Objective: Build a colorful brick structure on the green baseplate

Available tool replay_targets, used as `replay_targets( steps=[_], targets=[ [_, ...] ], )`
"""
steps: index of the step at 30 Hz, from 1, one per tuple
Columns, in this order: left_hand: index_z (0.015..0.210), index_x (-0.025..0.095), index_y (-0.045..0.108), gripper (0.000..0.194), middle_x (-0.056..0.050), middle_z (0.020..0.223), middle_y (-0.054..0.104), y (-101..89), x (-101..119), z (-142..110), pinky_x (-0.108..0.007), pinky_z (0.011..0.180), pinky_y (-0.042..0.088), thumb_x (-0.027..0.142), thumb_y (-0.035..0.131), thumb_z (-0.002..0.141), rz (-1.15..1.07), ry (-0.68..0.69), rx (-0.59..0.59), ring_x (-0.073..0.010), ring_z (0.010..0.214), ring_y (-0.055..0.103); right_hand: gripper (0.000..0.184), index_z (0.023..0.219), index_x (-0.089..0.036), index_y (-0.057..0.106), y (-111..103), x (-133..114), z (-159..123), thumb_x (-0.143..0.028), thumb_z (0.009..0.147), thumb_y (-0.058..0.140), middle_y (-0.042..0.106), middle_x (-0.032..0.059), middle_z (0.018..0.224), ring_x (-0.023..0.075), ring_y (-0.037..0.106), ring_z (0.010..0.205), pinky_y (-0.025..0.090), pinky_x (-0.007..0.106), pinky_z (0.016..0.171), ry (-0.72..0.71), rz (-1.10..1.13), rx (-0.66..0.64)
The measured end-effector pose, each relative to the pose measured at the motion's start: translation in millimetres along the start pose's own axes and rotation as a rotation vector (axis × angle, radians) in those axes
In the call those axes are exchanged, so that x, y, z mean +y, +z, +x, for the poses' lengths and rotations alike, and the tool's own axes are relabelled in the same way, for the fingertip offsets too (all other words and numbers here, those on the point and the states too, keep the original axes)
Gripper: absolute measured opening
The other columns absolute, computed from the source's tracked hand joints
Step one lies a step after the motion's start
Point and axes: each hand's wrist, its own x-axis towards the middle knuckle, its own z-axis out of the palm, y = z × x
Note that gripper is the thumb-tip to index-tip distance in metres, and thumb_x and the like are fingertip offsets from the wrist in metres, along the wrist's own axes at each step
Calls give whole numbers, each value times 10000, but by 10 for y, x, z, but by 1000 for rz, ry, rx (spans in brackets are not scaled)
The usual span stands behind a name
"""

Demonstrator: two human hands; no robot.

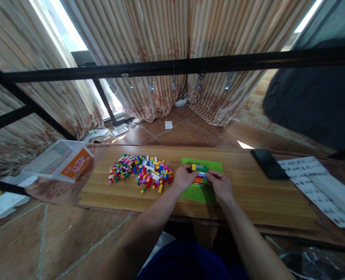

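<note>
A multicoloured block of toy bricks (pixel 201 174), with yellow, green, blue, white and orange rows, sits at the middle of the green baseplate (pixel 196 196). My left hand (pixel 185 177) grips its left side with thumb and fingers. From the right, my right hand (pixel 221 184) pinches the block's other side. Both hands are over the baseplate, and part of the block is hidden behind the fingers. Whether the block is pressed onto the plate or held just above it, I cannot tell.
Left of the baseplate lie a pile of larger bricks (pixel 153 173) and a pile of small bricks (pixel 121 167). A clear plastic box (pixel 56 161) stands at the left end. On the right are a black phone (pixel 269 164) and printed sheets (pixel 321 186). A black metal bar (pixel 172 67) crosses beyond the table.
</note>
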Motion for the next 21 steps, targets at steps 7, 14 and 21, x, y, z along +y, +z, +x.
replay_targets(
  steps=[7,14,21],
  targets=[
    [959,127,728,240,-80,923,753,-37,90,-33,-310,799,535,270,732,766,47,-10,-8,-200,840,681,485,825,-162,726,-52,17,21,-572,572,771,731,74,774,180,634,656,516,308,576,-36,-81,-28],
    [978,113,713,249,-96,953,749,-27,76,-40,-333,819,542,258,720,776,19,-6,-15,-217,860,688,517,819,-148,732,-86,-9,2,-596,565,780,722,58,725,171,622,590,526,310,538,-25,-70,-66],
    [1115,126,656,300,-111,1075,708,-126,-1,-355,-327,851,545,270,623,854,-66,88,153,-196,899,669,548,759,-149,715,-169,-8,-35,-682,630,724,691,43,650,173,623,576,528,306,548,-43,-52,-102]
  ],
)
